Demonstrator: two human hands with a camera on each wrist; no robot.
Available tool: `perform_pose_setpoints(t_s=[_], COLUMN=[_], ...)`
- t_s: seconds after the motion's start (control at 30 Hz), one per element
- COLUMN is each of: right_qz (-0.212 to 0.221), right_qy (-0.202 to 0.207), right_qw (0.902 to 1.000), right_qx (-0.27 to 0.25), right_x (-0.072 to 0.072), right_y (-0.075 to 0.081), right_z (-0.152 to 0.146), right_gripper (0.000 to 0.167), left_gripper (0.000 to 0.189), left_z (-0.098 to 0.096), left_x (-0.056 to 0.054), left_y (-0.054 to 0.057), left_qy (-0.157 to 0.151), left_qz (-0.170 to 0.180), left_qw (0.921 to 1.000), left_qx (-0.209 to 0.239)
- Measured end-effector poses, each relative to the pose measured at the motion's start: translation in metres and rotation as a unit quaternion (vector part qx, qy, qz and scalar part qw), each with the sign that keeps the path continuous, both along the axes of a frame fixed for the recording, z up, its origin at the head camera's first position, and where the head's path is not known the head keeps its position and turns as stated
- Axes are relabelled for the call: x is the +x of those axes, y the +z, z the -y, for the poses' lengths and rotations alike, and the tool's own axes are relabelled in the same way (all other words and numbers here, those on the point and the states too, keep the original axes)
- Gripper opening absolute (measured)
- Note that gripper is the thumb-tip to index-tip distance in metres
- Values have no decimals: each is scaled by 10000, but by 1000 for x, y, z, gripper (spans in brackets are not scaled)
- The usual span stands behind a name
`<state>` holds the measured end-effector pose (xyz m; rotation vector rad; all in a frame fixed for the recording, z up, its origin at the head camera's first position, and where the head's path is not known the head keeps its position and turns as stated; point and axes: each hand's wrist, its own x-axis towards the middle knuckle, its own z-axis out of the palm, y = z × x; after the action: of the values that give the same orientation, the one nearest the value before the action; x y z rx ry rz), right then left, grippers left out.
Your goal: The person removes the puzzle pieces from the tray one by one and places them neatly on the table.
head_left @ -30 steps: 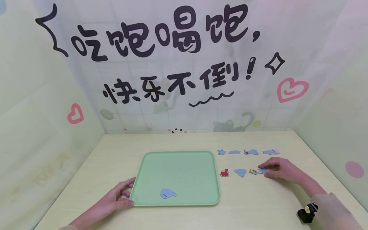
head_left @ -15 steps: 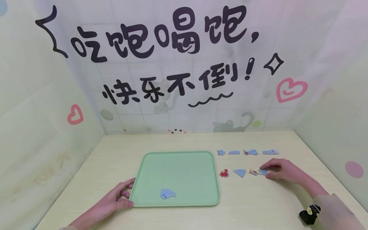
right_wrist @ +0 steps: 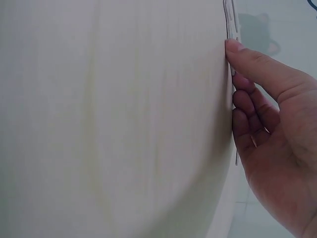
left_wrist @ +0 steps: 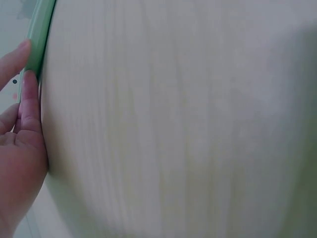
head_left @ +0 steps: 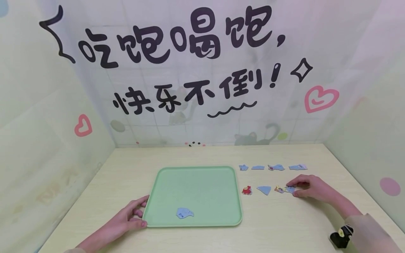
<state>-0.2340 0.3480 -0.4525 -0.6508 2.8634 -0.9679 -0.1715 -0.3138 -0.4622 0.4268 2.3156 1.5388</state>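
Observation:
A green tray [head_left: 194,191] lies on the table with one blue puzzle piece [head_left: 185,212] near its front edge. My left hand [head_left: 126,218] holds the tray by its left side, with the thumb at the front corner. In the left wrist view, fingertips touch the tray's rim [left_wrist: 40,37]. To the right of the tray, my right hand [head_left: 311,188] pinches a blue puzzle piece [head_left: 289,189] between thumb and fingers, low at the table. That piece is partly hidden by the fingers. A multicoloured piece [head_left: 278,189] adjoins it on the left.
Several blue pieces form a back row, among them a flat strip [head_left: 257,167] and a longer piece [head_left: 298,167]. A red piece [head_left: 247,190] and a blue triangular piece [head_left: 264,190] lie in the front row. Printed cloth walls [head_left: 202,130] surround the table [head_left: 269,225].
My right hand has shifted very slightly to the right at the puzzle piece. The left hand, tray and other pieces stay in place.

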Motion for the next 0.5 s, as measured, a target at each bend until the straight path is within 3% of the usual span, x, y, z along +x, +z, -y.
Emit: perform_pose_setpoints(t_s=[0.5], right_qz=[95], right_qy=[446], right_qw=[9988], right_qx=[-155], right_x=[1], right_y=[1], right_z=[6], right_gripper=[34], left_gripper=[86], left_z=[0], left_x=[0], left_y=[1], left_qy=[4], left_qz=[32], left_qw=[10000], left_qx=[-31])
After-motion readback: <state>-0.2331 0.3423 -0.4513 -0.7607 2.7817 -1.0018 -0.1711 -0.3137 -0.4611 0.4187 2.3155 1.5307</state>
